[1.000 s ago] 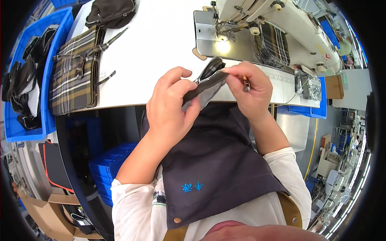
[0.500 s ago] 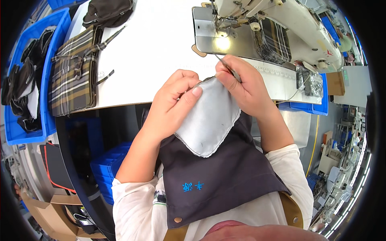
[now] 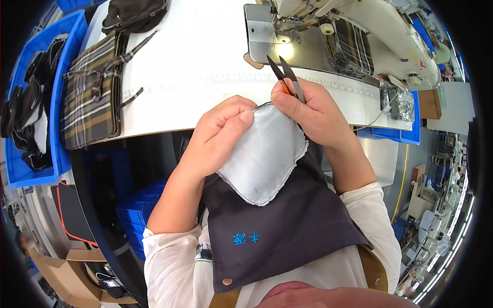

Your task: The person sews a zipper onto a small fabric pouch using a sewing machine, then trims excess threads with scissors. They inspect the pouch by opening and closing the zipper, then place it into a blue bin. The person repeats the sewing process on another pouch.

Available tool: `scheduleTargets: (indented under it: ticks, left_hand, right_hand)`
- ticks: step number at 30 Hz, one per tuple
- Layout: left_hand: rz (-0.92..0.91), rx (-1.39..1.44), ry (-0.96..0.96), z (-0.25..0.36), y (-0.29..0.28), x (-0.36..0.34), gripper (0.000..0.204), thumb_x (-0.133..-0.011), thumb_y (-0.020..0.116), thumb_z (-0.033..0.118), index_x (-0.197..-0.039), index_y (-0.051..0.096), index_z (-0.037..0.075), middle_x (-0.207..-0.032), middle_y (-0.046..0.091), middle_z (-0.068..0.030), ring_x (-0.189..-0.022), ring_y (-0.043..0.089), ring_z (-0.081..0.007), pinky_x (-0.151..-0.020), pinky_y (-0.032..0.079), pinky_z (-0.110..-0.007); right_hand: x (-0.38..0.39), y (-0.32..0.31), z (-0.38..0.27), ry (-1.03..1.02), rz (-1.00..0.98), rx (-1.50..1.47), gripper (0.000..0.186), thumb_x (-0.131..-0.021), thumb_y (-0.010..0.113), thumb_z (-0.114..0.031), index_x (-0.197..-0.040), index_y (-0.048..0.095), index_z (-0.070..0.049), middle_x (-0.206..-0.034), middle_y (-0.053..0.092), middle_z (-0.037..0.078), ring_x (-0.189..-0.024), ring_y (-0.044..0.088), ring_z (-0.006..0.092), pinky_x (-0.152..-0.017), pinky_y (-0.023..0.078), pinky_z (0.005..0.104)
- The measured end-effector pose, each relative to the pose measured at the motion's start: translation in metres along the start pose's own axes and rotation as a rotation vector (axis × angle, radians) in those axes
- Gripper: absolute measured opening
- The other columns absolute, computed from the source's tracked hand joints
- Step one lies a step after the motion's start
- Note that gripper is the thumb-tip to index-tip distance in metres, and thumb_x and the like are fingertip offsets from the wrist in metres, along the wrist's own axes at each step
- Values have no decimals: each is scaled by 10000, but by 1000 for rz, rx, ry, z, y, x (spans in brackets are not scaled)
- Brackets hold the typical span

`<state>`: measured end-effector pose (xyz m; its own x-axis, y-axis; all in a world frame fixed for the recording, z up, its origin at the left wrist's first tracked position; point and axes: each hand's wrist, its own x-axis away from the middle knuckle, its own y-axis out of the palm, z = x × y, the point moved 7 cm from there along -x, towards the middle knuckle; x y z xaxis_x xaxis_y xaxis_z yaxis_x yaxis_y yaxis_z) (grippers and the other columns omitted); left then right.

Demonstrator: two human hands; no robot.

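Head view, clock directions taken from the silver-grey fabric piece (image 3: 263, 159). At 12 o'clock, on the white table (image 3: 179, 56), lies the metal machine plate (image 3: 259, 38); the sewing machine (image 3: 405, 49) occupies 1 to 2, with striped fabric (image 3: 357, 49) beneath its arm. A clear packet (image 3: 401, 109) sits at 2. Between 9 and 10 lies a plaid stack (image 3: 90, 110), a blue bin (image 3: 32, 177) beyond it; a dark pouch (image 3: 132, 15) lies between 10 and 11. The snips (image 3: 290, 75) stand between piece and plate, blades parted, pointing to 11.

The piece hangs before the dark apron (image 3: 287, 231), rounded corner toward 6, apparent long axis roughly 12 to 6.

Left hand (image 3: 215, 133): closed in a thumb pinch on the piece's upper-left edge. Right hand (image 3: 313, 113): thumb and forefinger closed at its top, snips gripped alongside; their handles are mostly hidden.
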<state>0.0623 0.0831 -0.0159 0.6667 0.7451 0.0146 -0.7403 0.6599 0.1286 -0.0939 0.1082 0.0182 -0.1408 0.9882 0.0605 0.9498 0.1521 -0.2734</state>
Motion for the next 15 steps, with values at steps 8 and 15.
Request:
scheduleTargets:
  ticks: [8, 15]
  left_hand:
    - [52, -67, -3, 2, 0, 1, 119, -977, 608, 133, -1027, 619, 26, -894, 592, 35, -836, 509, -53, -769, 422, -216]
    - [-37, 137, -51, -7, 1, 2, 134, -1010, 578, 149, -1032, 621, 24, -918, 592, 47, -863, 489, -42, -778, 419, -214]
  right_hand:
    - [1, 9, -4, 32, -109, -29, 256, -1012, 590, -272, -925, 617, -33, -751, 520, -31, -721, 446, 73, -652, 401, 262]
    - [1, 16, -2, 52, -169, -27, 250, -1007, 591, -266, -903, 611, -40, -729, 501, -19, -706, 446, 93, -652, 402, 271]
